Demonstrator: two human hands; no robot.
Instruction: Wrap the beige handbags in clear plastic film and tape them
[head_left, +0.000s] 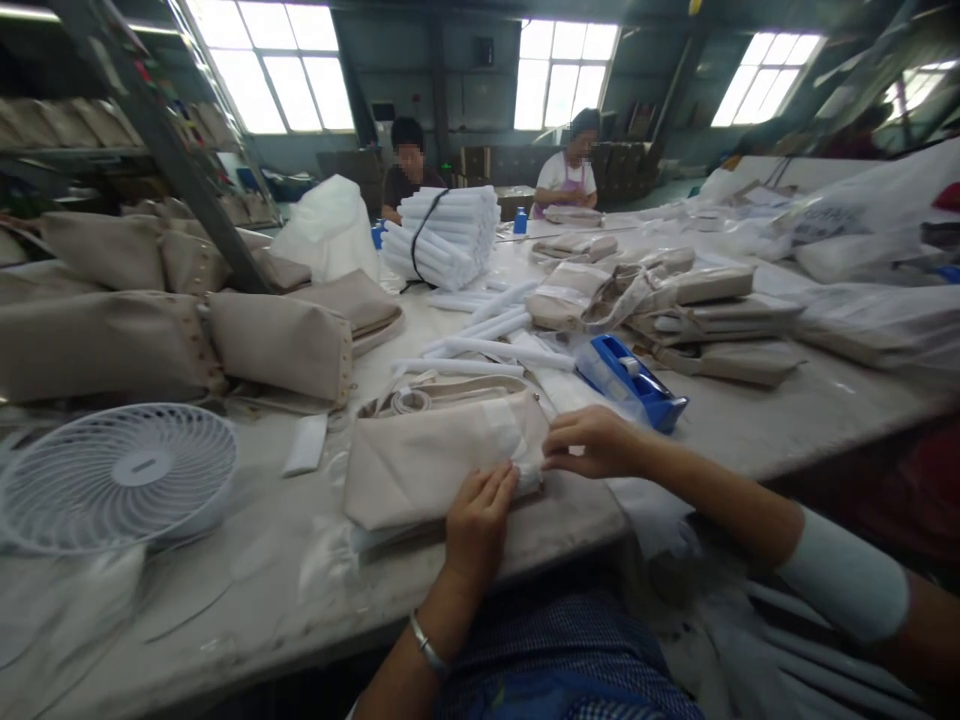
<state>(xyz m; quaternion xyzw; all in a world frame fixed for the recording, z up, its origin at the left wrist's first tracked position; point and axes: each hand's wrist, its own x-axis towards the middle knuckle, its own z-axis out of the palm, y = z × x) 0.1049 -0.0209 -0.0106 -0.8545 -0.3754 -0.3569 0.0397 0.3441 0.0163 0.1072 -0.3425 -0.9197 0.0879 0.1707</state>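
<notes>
A long pale table (750,420) with a smooth, scuffed top fills the middle of the frame. At centre left lies a heap of soft, beige, boxy bags (277,345) with studded edges. Low in the centre, at the near edge, one flat beige bag (427,460) of grained fabric lies on its side. A round white plastic fan (120,475) with a ribbed grille sits lower left. A strapped bundle of white tubes (450,235) stands upper centre; a glossy blue tape dispenser (630,380) sits right of the bag. The left hand (476,525) rests slack-fingered on the bag's lower right corner; the right hand (592,442) pinches crumpled white paper (517,455) there.
</notes>
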